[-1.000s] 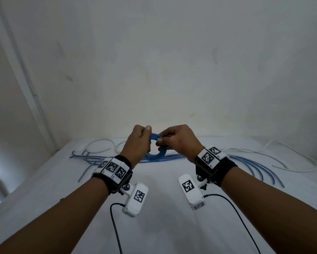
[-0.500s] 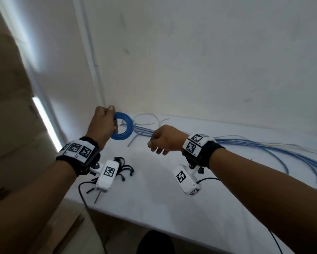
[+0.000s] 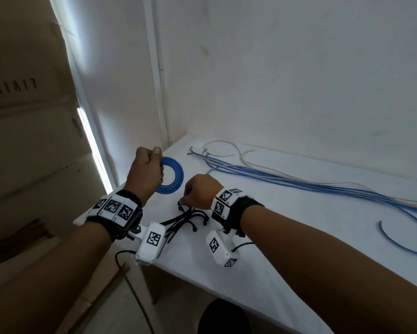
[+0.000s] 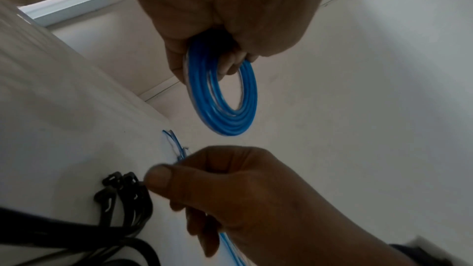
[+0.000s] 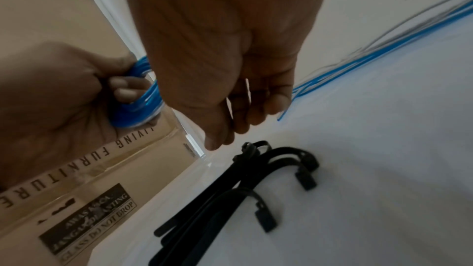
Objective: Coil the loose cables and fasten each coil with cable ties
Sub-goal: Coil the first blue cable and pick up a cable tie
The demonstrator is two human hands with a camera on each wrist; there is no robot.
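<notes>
Right hand (image 3: 199, 191), off coil since a second ago, now at black cable ties (image 3: 188, 219) on white bench (image 3: 299, 237); fingers curled, whether tie pinched: cannot tell. Tying step starts. Ties: flat, stiff plastic, hooked ends. Left hand (image 3: 143, 173) at 10 o'clock clenches blue coil (image 3: 171, 175): tight, glossy ring. Loose cables (image 3: 299, 183) at 1 o'clock: thin, uncoiled.

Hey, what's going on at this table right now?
A person is tidying cables. Their left hand grips a finished blue coil above the table. Their right hand is reaching down to the pile of black cable ties, thumb at one tie's head. More loose cables lie uncoiled behind.
</notes>
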